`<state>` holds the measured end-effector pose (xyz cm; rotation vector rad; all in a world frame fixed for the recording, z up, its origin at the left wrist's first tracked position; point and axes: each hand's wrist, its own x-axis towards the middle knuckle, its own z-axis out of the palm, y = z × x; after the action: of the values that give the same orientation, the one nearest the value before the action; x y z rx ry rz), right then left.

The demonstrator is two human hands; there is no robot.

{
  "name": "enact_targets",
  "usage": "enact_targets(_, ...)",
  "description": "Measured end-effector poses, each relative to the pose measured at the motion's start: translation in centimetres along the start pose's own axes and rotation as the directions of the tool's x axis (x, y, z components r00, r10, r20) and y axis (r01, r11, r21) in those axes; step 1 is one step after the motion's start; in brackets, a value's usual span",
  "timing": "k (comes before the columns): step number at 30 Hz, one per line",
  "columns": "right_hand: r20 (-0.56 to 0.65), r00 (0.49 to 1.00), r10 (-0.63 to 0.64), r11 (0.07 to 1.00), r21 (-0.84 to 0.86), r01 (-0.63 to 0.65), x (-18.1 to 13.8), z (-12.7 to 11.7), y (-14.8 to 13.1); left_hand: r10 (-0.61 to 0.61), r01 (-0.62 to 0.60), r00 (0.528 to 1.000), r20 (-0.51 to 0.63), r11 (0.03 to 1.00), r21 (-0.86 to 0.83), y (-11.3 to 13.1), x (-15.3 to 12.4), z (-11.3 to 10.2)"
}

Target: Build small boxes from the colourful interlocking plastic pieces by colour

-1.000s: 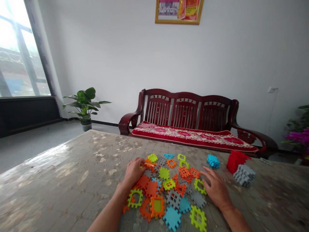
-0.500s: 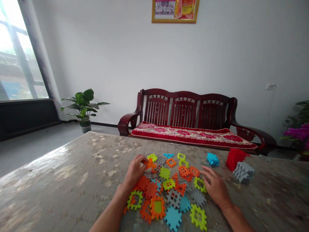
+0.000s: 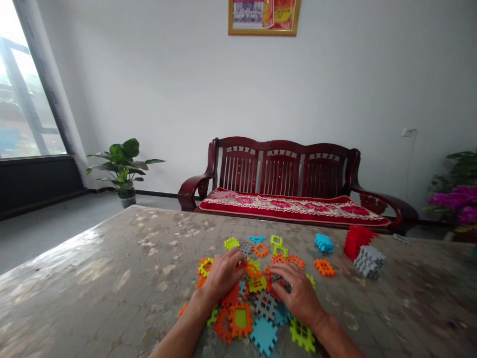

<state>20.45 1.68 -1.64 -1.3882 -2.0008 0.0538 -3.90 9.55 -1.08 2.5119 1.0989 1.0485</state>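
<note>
Flat toothed building tiles in orange, yellow-green, grey and blue lie in a loose pile. My left hand [image 3: 225, 272] is over the pile's left part, fingers curled onto an orange tile [image 3: 242, 266] that they partly hide. Beside them sits an orange tile [image 3: 253, 269]. My right hand [image 3: 298, 291] reaches in from the right, fingers stretched and thumb apart around a grey tile [image 3: 282, 282]; a firm hold on it does not show. In front are a grey window tile [image 3: 266, 306], a blue tile [image 3: 264, 335] and a yellow-green window tile [image 3: 302, 334].
Right of the pile lie an orange window tile [image 3: 324, 267], a blue tile stack [image 3: 324, 242], a red stack [image 3: 357, 242] and a grey stack [image 3: 369, 261]. The patterned tablecloth [image 3: 93, 283] covers the table. Behind stands a wooden bench [image 3: 281, 171]; a potted plant [image 3: 124, 164] is at left.
Both hands have moved inward over the pile. An orange window tile now lies apart, near the blue stack. A yellow-green frame tile now shows left of my left hand.
</note>
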Motion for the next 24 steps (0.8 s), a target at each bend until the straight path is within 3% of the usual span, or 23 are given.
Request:
enact_targets(11, 0.062, 0.961, 0.270, 0.963, 0.009, -0.271, 1.0, 0.8, -3.1, 0.134, -0.131, 0.991, -0.023, 0.987, 0.090, 1.5, -0.2, 1.3)
enact_targets(19, 0.052, 0.966, 0.252, 0.966, 0.039, -0.254, 0.9, 1.0, -3.7, 0.177, -0.176, 0.984, -0.003, 0.980, 0.097, 1.8, -0.2, 1.8)
enact_targets(24, -0.052, 0.983, 0.177, 0.983, 0.050, -0.175, 0.7, 1.4, -2.9, 0.135, -0.141, 0.987, 0.089, 0.989, 0.055, 2.1, -0.1, 1.6)
